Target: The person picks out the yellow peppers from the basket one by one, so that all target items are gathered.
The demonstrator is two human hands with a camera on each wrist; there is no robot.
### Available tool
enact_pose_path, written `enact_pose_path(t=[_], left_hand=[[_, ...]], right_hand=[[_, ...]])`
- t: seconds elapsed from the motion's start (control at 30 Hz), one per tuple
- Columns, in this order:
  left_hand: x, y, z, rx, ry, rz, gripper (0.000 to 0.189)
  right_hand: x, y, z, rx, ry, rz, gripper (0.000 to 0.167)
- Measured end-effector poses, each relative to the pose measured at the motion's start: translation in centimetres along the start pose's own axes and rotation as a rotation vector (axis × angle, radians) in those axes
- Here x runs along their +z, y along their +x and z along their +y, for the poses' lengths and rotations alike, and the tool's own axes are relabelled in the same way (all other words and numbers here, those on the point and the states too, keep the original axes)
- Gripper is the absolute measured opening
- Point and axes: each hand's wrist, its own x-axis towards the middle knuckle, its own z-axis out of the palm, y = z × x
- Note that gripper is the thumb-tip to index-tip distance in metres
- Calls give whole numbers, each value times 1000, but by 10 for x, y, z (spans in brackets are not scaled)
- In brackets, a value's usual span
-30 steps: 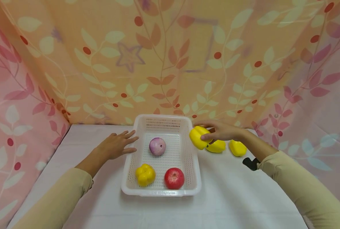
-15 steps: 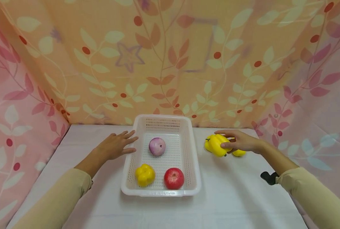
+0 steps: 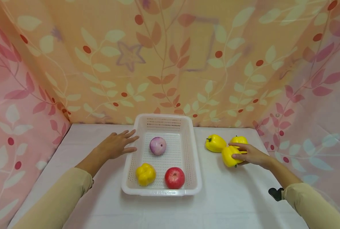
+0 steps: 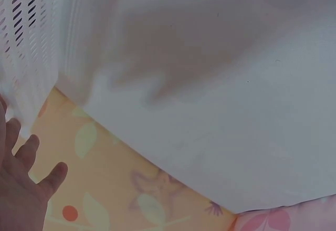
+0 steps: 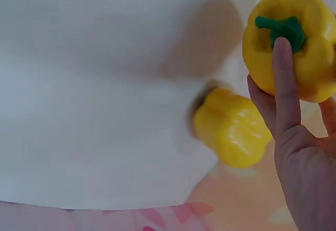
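Observation:
My right hand (image 3: 251,155) grips a yellow bell pepper (image 3: 229,156), with the thumb on its near side. In the right wrist view a finger lies against the green stem of this bell pepper (image 5: 310,47), above the cloth. Two more yellow peppers lie close by: one to the left (image 3: 215,143) and one just behind (image 3: 238,140), partly covered by the hand. With fingers spread, my left hand (image 3: 116,145) rests its fingertips at the left rim of a white plastic basket (image 3: 160,192). Inside sit a purple onion (image 3: 158,146), a yellow bell pepper (image 3: 145,174) and a red apple (image 3: 174,178).
A white cloth covers the table (image 3: 221,203). Floral curtains (image 3: 170,63) enclose it at the back and on both sides. A black strap piece (image 3: 276,194) shows at the right sleeve cuff.
My right hand has carried the pepper away from the basket's right rim, rightward and toward me, beside the two other peppers. The left hand and the basket's contents stay put.

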Motion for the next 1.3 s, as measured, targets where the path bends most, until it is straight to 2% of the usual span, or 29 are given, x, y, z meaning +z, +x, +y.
enact_pose_path(t=[0.27, 0.57, 0.9, 1.3], left_hand=[[-1, 0, 1, -3, -13, -5, 58], [2, 0, -1, -9, -18, -9, 58], [1, 0, 0, -8, -4, -13, 58], [2, 0, 0, -10, 9, -12, 58]], right_hand=[[8, -7, 33, 28, 33, 72, 77], [14, -9, 49, 84, 29, 148, 81], [13, -10, 55, 133, 86, 123, 79], [3, -13, 54, 120, 16, 102, 77]])
